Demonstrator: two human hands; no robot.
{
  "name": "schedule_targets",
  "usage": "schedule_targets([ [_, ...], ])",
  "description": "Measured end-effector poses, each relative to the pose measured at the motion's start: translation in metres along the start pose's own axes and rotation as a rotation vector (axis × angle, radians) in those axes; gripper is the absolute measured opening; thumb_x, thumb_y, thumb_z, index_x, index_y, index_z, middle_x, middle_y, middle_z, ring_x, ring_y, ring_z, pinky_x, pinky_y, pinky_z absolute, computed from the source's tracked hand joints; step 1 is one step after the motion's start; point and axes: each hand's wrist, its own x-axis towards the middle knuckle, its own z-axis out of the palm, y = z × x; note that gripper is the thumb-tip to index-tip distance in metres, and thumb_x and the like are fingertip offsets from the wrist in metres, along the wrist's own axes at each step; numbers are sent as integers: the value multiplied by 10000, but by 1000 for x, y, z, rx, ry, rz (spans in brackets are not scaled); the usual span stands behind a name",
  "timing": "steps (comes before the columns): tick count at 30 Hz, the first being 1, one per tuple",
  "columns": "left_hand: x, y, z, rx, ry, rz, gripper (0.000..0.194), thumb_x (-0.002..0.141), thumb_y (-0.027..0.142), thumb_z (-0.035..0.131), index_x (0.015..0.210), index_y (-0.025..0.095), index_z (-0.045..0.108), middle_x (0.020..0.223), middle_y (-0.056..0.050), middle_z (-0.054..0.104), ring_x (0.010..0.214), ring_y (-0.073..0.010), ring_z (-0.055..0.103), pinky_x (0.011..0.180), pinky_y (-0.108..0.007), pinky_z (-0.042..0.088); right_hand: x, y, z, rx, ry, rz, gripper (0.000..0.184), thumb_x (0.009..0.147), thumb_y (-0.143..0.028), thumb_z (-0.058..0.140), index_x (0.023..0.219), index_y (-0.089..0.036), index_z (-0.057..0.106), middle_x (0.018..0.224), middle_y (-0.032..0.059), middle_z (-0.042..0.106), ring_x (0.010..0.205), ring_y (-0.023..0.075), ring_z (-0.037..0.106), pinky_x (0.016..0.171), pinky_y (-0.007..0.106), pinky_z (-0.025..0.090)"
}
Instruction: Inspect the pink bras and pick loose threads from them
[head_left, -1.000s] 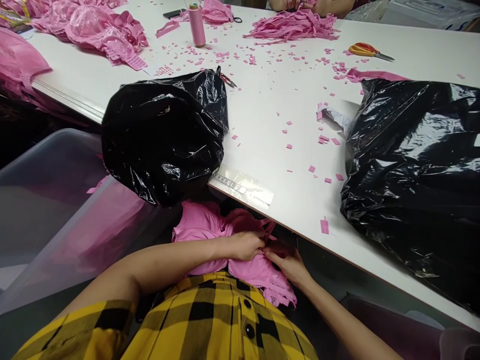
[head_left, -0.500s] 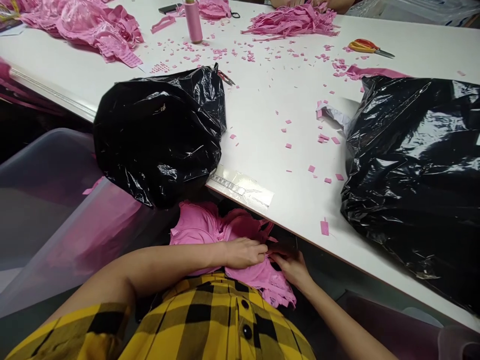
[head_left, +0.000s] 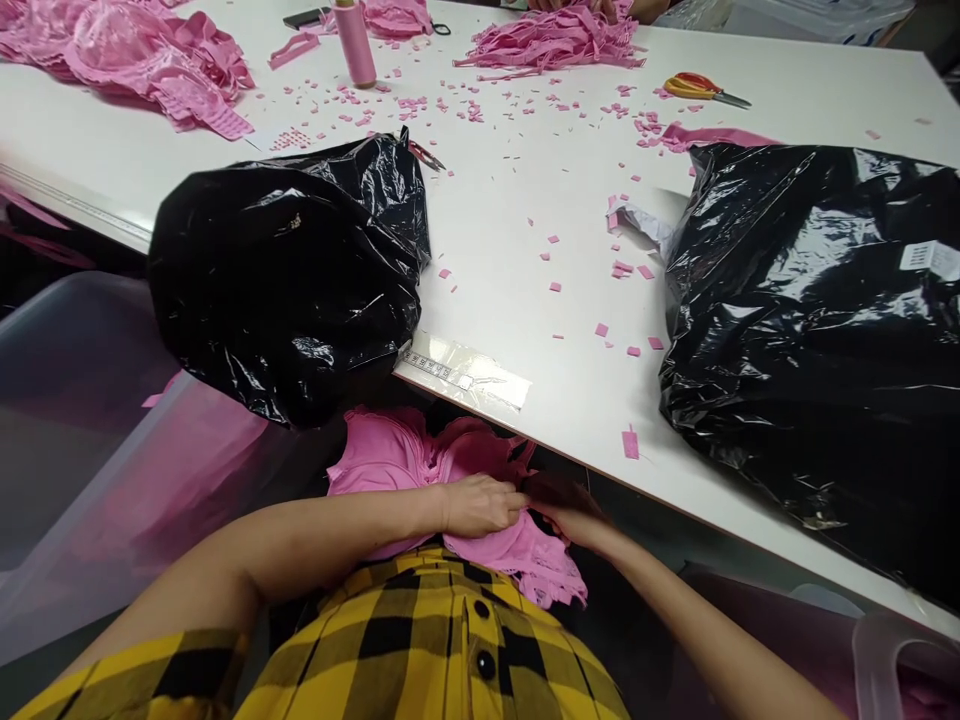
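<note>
You are pinching the bra [head_left: 469, 458] in your left hand [head_left: 480, 504], right hand [head_left: 577, 525] grip indeterminable; any uneven pull could be stretching it.

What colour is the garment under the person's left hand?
Pink; the garment shows best in the head view.

A yellow-and-black checked shirt [head_left: 409, 650] is worn, with round black buttons [head_left: 486, 665] down the front and a short left sleeve [head_left: 176, 672].
</note>
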Motion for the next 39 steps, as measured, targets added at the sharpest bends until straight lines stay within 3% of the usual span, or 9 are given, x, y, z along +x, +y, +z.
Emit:
schedule_targets([
  [4, 0, 4, -3, 43, 23, 61, 210, 829, 87, 452, 744, 117, 641, 1107, -98, 608, 761, -172, 564, 487, -266, 394, 4, -3, 1, 131, -79, 143, 248, 783, -375, 512, 853, -157, 608, 573, -24, 529, 447, 88, 508, 386, 185, 409],
  [9, 0, 7, -3, 58, 31, 86, 237, 824, 62, 420, 805, 89, 655, 1103, -153, 605, 794, -185, 570, 537, -267, 422, 9, -12, 0, 171, -120, 225, 192, 748, -348, 586, 719, -158, 586, 503, -49, 490, 387, 72, 477, 319, 163, 384],
  [19, -4, 2, 6, 75, 91, 55, 240, 896, 114, 359, 801, 117, 579, 963, -99, 575, 696, -150, 525, 525, -271, 396, 11, -26, -7, 228, -192, 298, 160, 704, -169, 570, 547, -143, 555, 456, -33, 501, 376, 58, 460, 347, 154, 399],
  [28, -4, 2, 4, 22, 70, 18, 145, 873, 116, 414, 829, 134, 551, 839, -66, 564, 704, -165, 506, 523, -274, 373, 10, -19, -8, 108, -267, 266, 91, 679, -199, 589, 609, -142, 583, 474, -38, 525, 394, 66, 477, 328, 140, 355],
  [31, -4, 3, 3, -12, 49, -6, 135, 862, 110, 421, 845, 135, 553, 861, -72, 572, 723, -170, 522, 552, -273, 401, 12, -17, -5, 70, -257, 227, 113, 693, -179, 547, 586, -147, 564, 455, -47, 517, 332, 45, 421, 304, 134, 300],
  [35, 1, -2, -12, -180, -41, -125, 147, 777, 107, 525, 916, 135, 562, 938, -69, 591, 774, -165, 558, 658, -255, 447, 12, -18, 0, 48, -184, 158, 180, 658, -118, 489, 481, -151, 488, 408, -67, 453, 276, 30, 356, 292, 149, 244],
  [39, 8, -14, -33, -222, -156, -39, 153, 797, 74, 510, 899, 159, 585, 933, -29, 620, 743, -141, 585, 618, -225, 429, 10, -23, 3, 32, -138, 99, 158, 632, -117, 488, 480, -156, 487, 402, -71, 448, 275, 36, 354, 298, 159, 240],
])
